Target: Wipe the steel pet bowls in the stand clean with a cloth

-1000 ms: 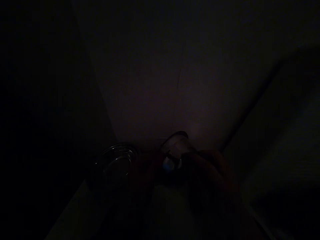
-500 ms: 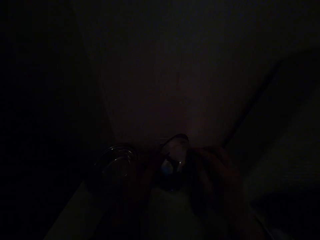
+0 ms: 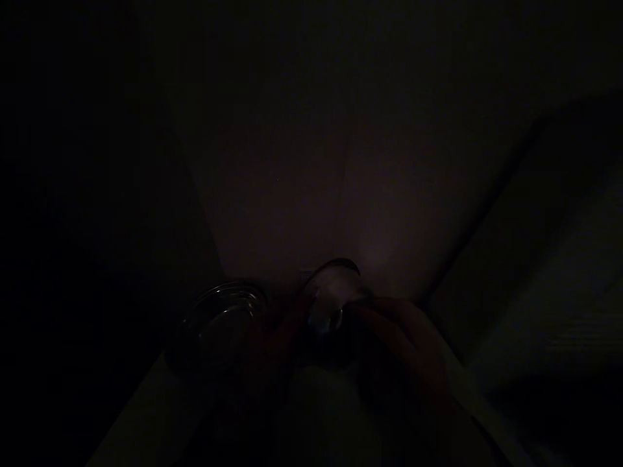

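We make out a round, shiny dish (image 3: 224, 327) at left, a dim, broad surface (image 3: 302, 168) beyond it, and a dark slanting band (image 3: 481, 212) at right.

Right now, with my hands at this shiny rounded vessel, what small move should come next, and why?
Perhaps settle your grip on the shiny vessel first: it looks tilted between the left hand and right hand, a shiny dish is close by the left hand, and it's too dark to see how firm the hold is.
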